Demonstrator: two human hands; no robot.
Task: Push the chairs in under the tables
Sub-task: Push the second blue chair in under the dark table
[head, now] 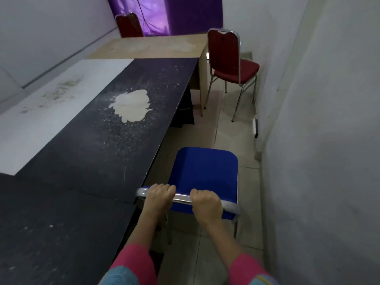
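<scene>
Both hands — left hand [159, 197], right hand [205, 203] — grip blue chair [205, 167]

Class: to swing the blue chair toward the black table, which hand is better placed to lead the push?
Probably the right hand: it grips the chair rail's far side from the table, giving leverage.

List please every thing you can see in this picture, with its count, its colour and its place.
blue chair: one, blue with metal frame, on the floor beside the black table, held by its backrest
red chairs: two, red, one near the right wall, one behind the beige table
black table: one, black with a worn pale patch, left
beige table: one, beige, far end
curtain: one, purple, back wall
left hand: one, gripping the backrest rail
right hand: one, gripping the same rail
</scene>
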